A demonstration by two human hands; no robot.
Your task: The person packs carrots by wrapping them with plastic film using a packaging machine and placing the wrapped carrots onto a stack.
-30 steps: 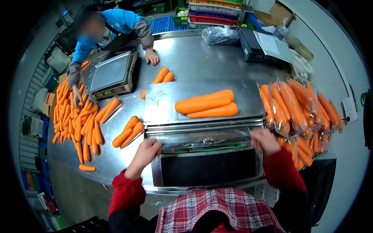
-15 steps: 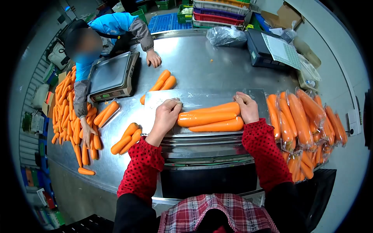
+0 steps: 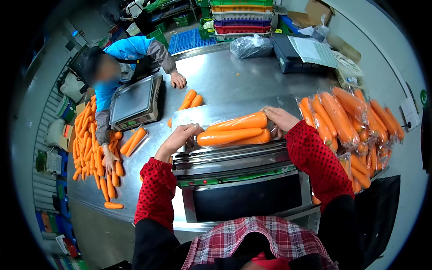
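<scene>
A bundle of three carrots (image 3: 234,136) in clear plastic film lies crosswise between my hands, over the metal tray of a wrapping machine (image 3: 234,164). My left hand (image 3: 181,138) is closed on the film at the bundle's left end. At the right end, my right hand (image 3: 280,119) grips the film, with its fingers partly hidden behind the carrots. Loose carrots (image 3: 191,100) lie beyond the tray on the left. To my right is a pile of film-wrapped carrot packs (image 3: 337,119).
Across the table on the left, a co-worker's hand (image 3: 109,158) rests on a heap of loose carrots (image 3: 85,144). Near it stand a scale (image 3: 132,105) and a wrapped carrot pair (image 3: 133,142). A dark machine (image 3: 294,56), a plastic bag (image 3: 251,46) and stacked crates (image 3: 243,22) are behind.
The bundle is lifted and tilted slightly, and its film is now gathered at both ends in my hands. My view has shifted. The co-worker's hands stay about where they were.
</scene>
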